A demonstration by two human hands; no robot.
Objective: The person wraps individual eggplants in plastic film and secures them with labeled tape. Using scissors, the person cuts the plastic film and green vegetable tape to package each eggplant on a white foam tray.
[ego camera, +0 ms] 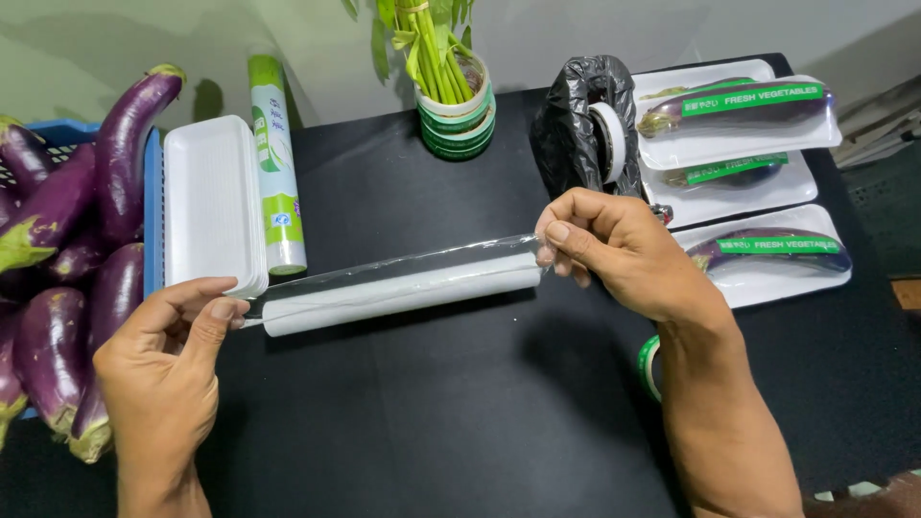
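Black tabletop (432,412) fills the view, with a blue crate (151,211) of eggplants (58,269) at the left and wrapped trays (739,125) at the right. Above the middle of the table, the left hand (163,374) pinches one end of a roll of cling film (403,286) between thumb and fingers, and the right hand (614,249) is closed on the other end, pulling up a clear sheet. A stack of white foam trays (213,206) lies just beside the roll. The thin sheet could fold and stick to itself if the pull goes uneven.
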